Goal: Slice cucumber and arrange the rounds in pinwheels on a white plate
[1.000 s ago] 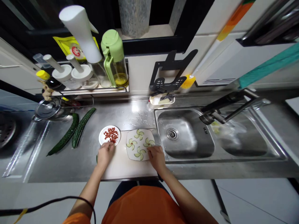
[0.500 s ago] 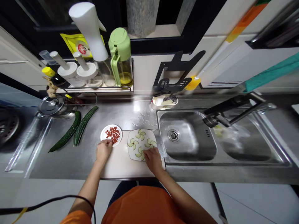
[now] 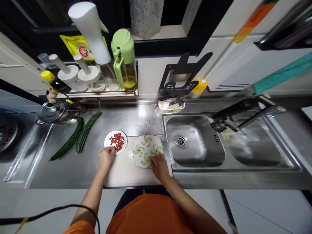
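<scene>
My left hand [image 3: 106, 158] is at the lower left rim of a round white plate [image 3: 106, 140] holding small red-brown pieces [image 3: 117, 141]. Its fingers are closed together, and whatever they may pinch is too small to make out. My right hand [image 3: 159, 166] reaches over the lower right of a squarish white plate [image 3: 140, 163]. Thin green-edged cucumber slices [image 3: 146, 140] lie on it in several pinwheel shapes; one at the left has a red bit at its centre. My right fingertips are bunched at the lowest pinwheel, hiding part of it and anything between them.
Both plates rest at least partly on a pale cutting board [image 3: 119, 175]. A flat grey blade-like piece [image 3: 168, 152] lies beside the sink [image 3: 195, 143]. Two whole cucumbers [image 3: 87, 131] lie left, near a lidded pot [image 3: 52, 112]. Above is a condiment rack [image 3: 99, 94].
The view has shifted slightly. Both hands stay at nearly the same spots by the two plates, and the cucumber pinwheels look unchanged.
</scene>
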